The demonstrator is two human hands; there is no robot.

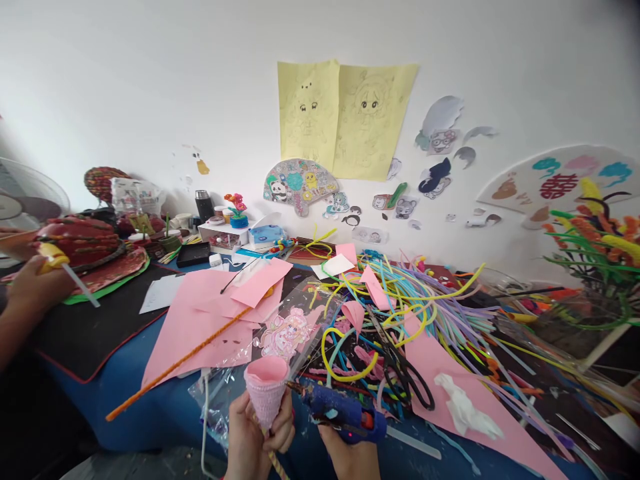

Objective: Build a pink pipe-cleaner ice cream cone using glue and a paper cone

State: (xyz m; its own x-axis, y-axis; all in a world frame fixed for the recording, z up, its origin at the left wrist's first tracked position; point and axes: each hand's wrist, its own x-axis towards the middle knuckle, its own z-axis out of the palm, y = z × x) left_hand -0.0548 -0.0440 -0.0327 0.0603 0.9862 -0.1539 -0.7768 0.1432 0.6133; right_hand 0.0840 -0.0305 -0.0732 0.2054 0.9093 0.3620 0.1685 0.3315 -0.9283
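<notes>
A small pink cone [267,393], wrapped in fuzzy pink material and showing pink paper inside its wide mouth, is gripped by my left hand [245,437]. Its opening faces up, and a striped yellowish stem [275,463] runs down below it. My right hand [353,460] is closed around a blue glue gun [345,412]. The gun's nozzle points left and meets the cone's right side just under the rim; whether it touches, I cannot tell. A translucent glue stick [415,443] protrudes from the gun's back.
Black-handled scissors [400,363], pink paper sheets [193,333], many pipe cleaners [450,320], an orange pipe cleaner [175,365] and a crumpled tissue [465,407] cover the table. A cartoon cutout [285,331] lies ahead. At left, another person's hand [37,287] holds a yellow glue gun [53,257].
</notes>
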